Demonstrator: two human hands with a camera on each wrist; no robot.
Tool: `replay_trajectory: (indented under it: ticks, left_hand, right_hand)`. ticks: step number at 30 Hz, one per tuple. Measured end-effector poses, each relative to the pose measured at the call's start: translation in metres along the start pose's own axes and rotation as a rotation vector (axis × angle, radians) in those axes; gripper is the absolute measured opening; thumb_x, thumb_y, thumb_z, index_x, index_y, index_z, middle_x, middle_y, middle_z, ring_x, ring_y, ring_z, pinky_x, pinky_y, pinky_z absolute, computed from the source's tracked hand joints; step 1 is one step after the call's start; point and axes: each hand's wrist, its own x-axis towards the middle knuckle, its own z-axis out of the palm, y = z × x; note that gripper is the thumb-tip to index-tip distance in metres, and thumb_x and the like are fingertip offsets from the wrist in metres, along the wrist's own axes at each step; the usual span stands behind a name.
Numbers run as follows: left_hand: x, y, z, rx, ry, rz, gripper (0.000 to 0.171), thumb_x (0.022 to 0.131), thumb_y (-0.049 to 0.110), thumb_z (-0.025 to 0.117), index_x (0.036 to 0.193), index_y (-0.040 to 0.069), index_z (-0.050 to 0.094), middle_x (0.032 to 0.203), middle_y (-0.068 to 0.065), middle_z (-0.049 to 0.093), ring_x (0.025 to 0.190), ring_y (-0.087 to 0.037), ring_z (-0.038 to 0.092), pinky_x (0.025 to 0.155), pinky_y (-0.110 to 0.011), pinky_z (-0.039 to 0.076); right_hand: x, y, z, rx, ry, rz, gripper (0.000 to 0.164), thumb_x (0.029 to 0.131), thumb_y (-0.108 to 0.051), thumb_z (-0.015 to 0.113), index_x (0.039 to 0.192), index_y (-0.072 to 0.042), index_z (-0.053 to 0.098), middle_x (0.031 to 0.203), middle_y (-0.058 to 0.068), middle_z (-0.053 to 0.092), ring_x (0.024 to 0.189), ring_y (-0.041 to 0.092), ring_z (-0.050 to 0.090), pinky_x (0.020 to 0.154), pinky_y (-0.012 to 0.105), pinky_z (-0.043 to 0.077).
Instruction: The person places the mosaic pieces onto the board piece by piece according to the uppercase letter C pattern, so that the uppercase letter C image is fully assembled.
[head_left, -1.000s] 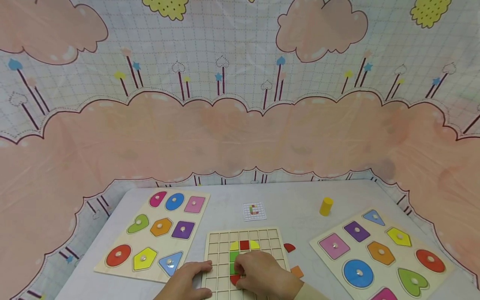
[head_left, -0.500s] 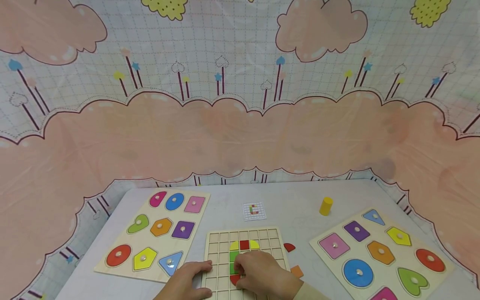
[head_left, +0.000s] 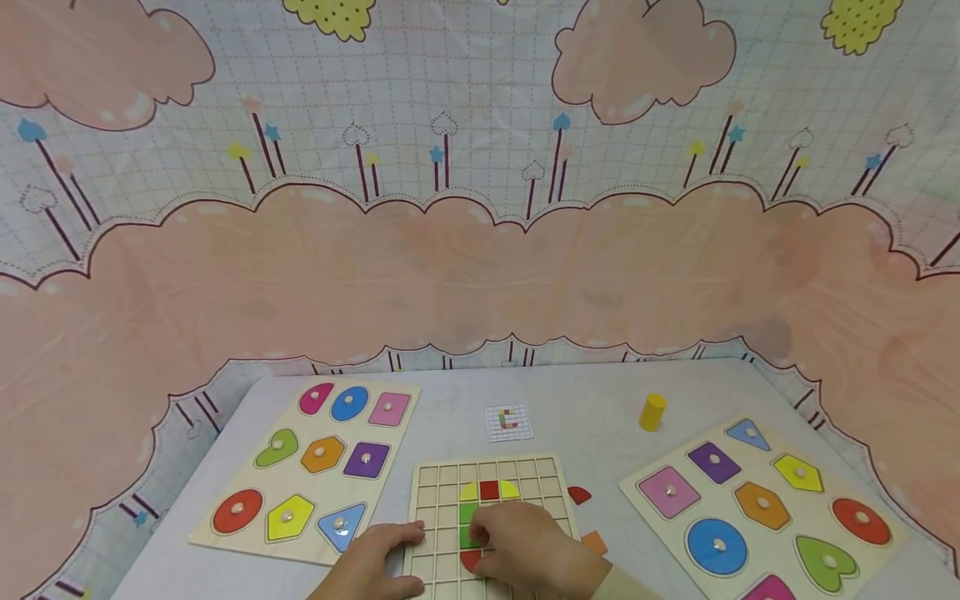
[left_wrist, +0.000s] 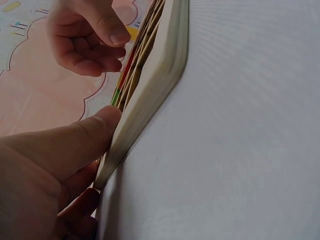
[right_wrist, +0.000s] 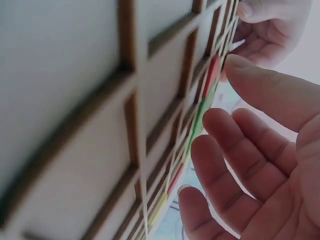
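A wooden grid board lies at the front of the table. My left hand holds its left edge; in the left wrist view the thumb rests at the rim and the other fingers are lower at the side. Over the board's middle is my right hand, thumb right by a red rounded piece and fingers loosely bent over the green pieces. Nothing shows between these fingers in the right wrist view. Above them sit a red square and two yellow quarter-rounds. The hand hides part of the grid.
Right of the board lie a loose red quarter-round and an orange square. Behind it is a pattern card. Knobbed shape puzzles stand left and right. A yellow cylinder stands at the back right.
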Motion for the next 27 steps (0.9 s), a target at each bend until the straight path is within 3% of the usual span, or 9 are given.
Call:
replay_trajectory:
  ticks: [14, 27]
  left_hand:
    - [-0.001, 0.0, 0.0, 0.0, 0.012, 0.016, 0.051, 0.074, 0.017, 0.088, 0.12, 0.004, 0.069, 0.13, -0.01, 0.064, 0.125, -0.045, 0.051, 0.101, -0.065, 0.04]
    - [-0.002, 0.001, 0.001, -0.013, 0.02, 0.001, 0.052, 0.074, 0.014, 0.088, 0.121, 0.005, 0.069, 0.13, -0.009, 0.064, 0.126, -0.045, 0.05, 0.101, -0.065, 0.04]
  right_hand:
    - [-0.019, 0.023, -0.021, 0.127, 0.023, 0.035, 0.021, 0.081, -0.022, 0.079, 0.1, -0.019, 0.071, 0.088, -0.016, 0.063, 0.079, 0.005, 0.054, 0.076, 0.029, 0.051]
    - [-0.047, 0.062, -0.036, 0.147, 0.128, -0.002, 0.027, 0.081, -0.017, 0.08, 0.104, -0.011, 0.07, 0.094, -0.006, 0.068, 0.082, 0.01, 0.06, 0.074, 0.034, 0.053]
